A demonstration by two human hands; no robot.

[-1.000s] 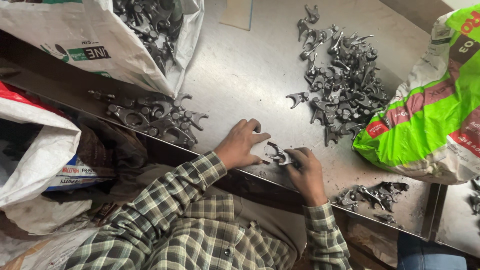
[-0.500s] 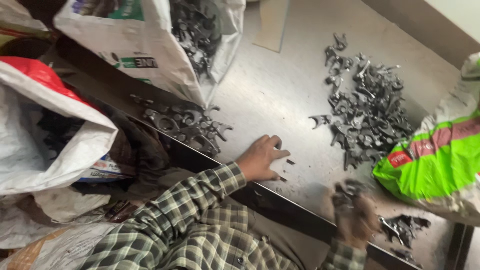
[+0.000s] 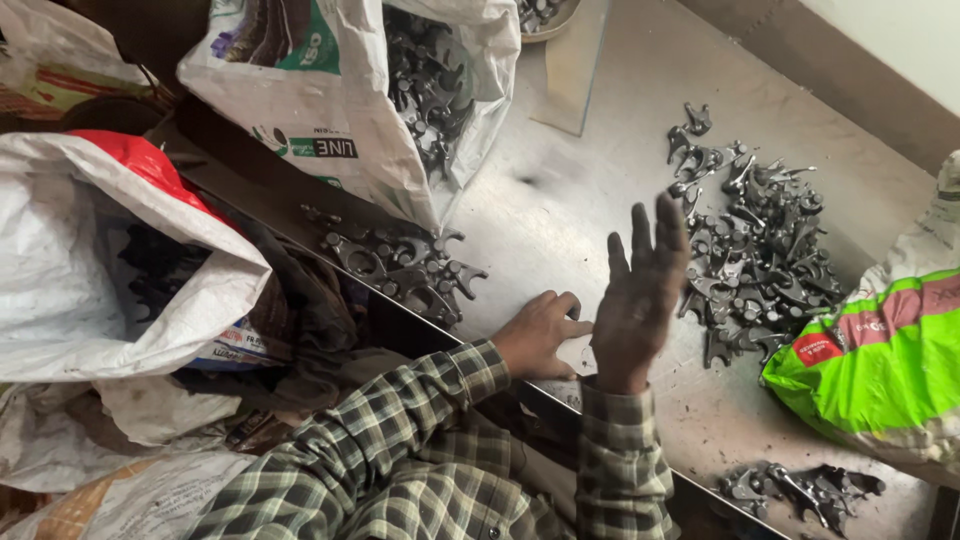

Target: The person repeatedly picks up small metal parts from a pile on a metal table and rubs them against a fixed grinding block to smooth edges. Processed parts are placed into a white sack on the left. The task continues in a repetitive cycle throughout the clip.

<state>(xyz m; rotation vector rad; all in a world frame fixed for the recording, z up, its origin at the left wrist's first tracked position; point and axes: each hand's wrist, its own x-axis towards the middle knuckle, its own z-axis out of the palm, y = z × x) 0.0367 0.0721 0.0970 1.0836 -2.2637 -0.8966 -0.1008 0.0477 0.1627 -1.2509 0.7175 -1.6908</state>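
Note:
My right hand (image 3: 640,290) is raised above the steel table (image 3: 560,200), palm grimy, fingers spread, holding nothing. Just beyond it lies a big heap of dark forked metal parts (image 3: 760,250). My left hand (image 3: 540,335) rests on the table near its front edge, fingers loosely bent, with nothing visible in it. A smaller pile of the same parts (image 3: 400,265) lies to its left along the edge. Both arms wear a checked shirt.
A white sack (image 3: 420,80) full of metal parts leans open at the back left. A green and white sack (image 3: 880,360) sits at the right, with a small pile of parts (image 3: 800,490) below it. Off the table's left stands a white and red sack (image 3: 120,270).
One second ago my right hand held a small metal part near the left hand. It swung right toward the small pile, and now it is lifted and empty. The left hand stayed put.

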